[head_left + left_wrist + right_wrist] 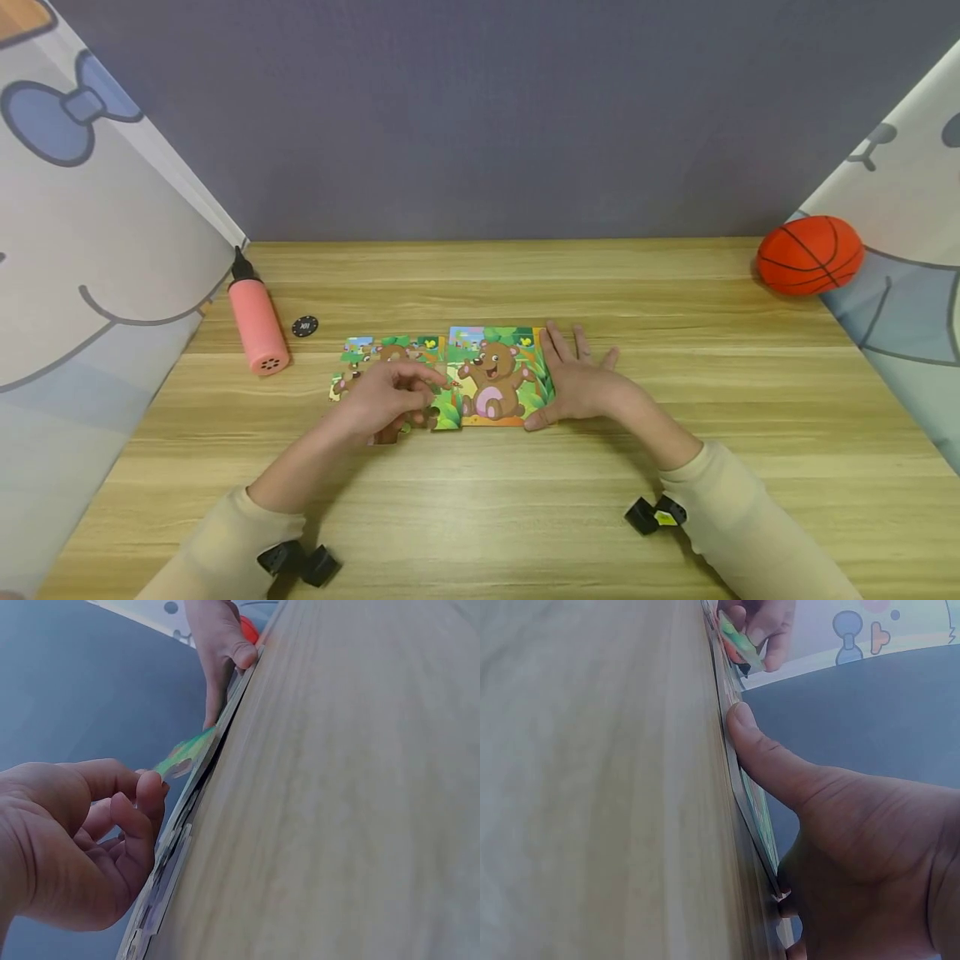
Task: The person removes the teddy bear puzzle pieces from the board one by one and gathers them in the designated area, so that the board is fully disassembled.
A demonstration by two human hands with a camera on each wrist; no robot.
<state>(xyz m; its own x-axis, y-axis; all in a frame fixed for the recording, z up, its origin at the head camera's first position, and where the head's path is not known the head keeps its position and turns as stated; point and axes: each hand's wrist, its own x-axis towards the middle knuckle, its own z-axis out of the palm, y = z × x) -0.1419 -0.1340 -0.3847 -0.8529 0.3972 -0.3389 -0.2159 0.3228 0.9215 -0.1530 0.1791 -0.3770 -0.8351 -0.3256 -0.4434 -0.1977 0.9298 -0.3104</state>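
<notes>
My left hand [392, 398] pinches a green jigsaw piece [187, 755] between thumb and fingers. It holds the piece tilted up at the left edge of a square bear picture [495, 379]. My right hand [581, 387] rests along that picture's right edge, thumb at the near corner and the other fingers spread out straight. Under and beside the left hand lie other jigsaw pieces [358, 347] showing parts of a similar bear scene. The left hand covers some of them.
A pink hand pump [257, 325] with a black nozzle lies at the left, with a black round chip [304, 326] near it. A small red basketball [810, 256] sits at the back right. A grey panel [510, 125] stands behind the wooden table [480, 517].
</notes>
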